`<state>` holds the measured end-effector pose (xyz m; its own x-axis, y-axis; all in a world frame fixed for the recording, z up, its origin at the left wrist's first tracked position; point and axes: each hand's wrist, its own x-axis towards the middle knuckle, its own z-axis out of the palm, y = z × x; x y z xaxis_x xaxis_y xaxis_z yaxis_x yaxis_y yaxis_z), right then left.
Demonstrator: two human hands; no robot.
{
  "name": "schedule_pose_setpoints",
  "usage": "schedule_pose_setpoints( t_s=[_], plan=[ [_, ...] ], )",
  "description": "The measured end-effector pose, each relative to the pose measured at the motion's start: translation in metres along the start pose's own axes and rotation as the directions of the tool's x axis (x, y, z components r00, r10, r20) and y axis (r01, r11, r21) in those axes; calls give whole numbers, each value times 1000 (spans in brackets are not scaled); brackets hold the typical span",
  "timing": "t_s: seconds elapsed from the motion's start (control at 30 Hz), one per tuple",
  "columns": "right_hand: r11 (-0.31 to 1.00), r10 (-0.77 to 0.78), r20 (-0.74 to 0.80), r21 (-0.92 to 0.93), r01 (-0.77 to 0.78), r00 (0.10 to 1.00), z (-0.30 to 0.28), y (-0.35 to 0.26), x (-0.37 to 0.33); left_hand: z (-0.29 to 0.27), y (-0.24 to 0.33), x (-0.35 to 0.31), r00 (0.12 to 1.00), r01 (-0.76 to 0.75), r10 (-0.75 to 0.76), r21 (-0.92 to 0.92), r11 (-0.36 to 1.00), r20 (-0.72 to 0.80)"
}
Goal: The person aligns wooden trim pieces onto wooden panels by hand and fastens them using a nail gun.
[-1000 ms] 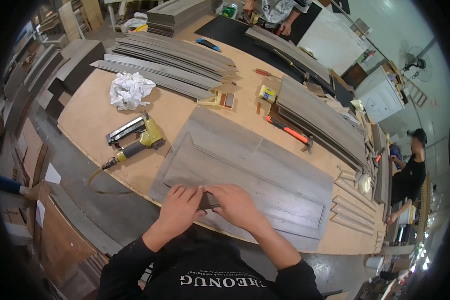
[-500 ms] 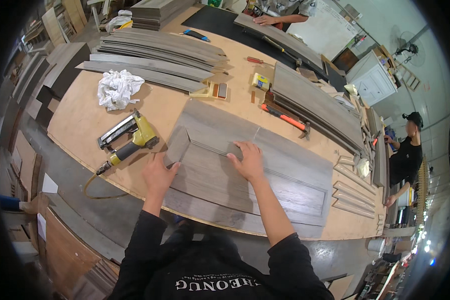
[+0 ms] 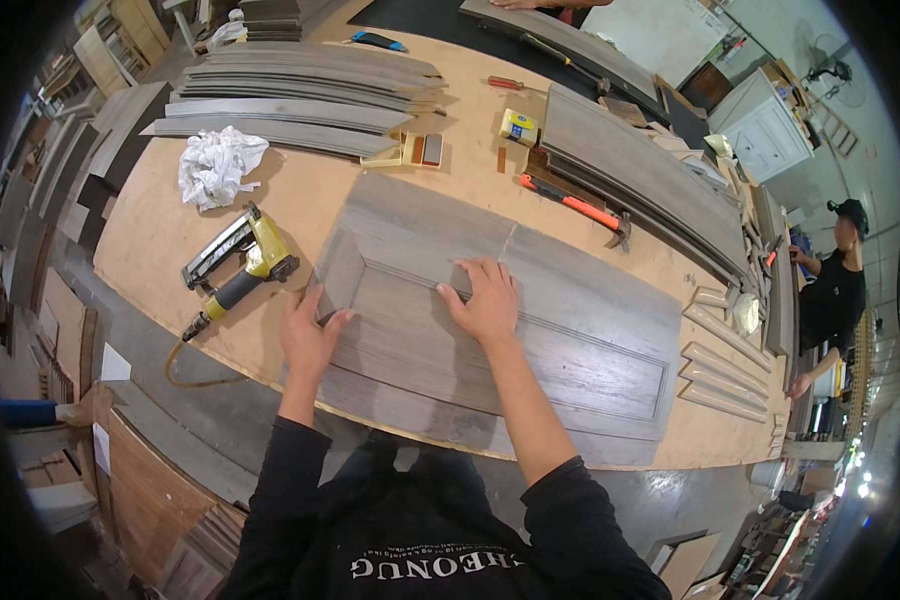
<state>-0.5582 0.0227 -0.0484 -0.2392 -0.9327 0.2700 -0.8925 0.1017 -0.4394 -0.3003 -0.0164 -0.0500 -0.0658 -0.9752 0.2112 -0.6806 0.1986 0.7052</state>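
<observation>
A grey wood-grain panel (image 3: 570,370) with a moulded frame lies flat on the workbench in front of me. My left hand (image 3: 308,335) rests at its left end, thumb spread from the fingers over the edge strip. Toward the panel's middle, my right hand (image 3: 485,300) lies on the long upper moulding with its fingers spread. Neither hand holds a tool. Left of the panel is a yellow and black nail gun (image 3: 240,265) on its side, an air hose running off the bench edge. A crumpled white cloth (image 3: 220,168) sits beyond it.
Stacked grey strips (image 3: 290,95) lie at the far left of the bench (image 3: 150,235). A claw hammer (image 3: 580,208), yellow tape measure (image 3: 519,127) and stacked boards (image 3: 640,180) are beyond the panel. Curved beige strips (image 3: 720,375) lie right. Another person (image 3: 835,300) stands far right.
Both hands stay on the panel in nearly the same places. The whole view has shifted slightly, and less of the person across the bench shows.
</observation>
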Motion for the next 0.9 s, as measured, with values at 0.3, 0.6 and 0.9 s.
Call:
schedule_pose_setpoints(
  t_s=[0.3, 0.6, 0.9],
  plan=[
    [1000, 15, 25, 18, -15, 1000, -4, -2, 5, 0, -2, 2, 998, -63, 63, 66, 996, 0],
    [1000, 17, 71, -20, -16, 997, -2, 2, -2, -2, -10, -1, 992, -125, 122, 97, 987, 41],
    [999, -36, 175, 10, 35, 984, -11, -11, -28, -44, -34, -50, 965, 131, -81, -191, 973, 248]
  ],
)
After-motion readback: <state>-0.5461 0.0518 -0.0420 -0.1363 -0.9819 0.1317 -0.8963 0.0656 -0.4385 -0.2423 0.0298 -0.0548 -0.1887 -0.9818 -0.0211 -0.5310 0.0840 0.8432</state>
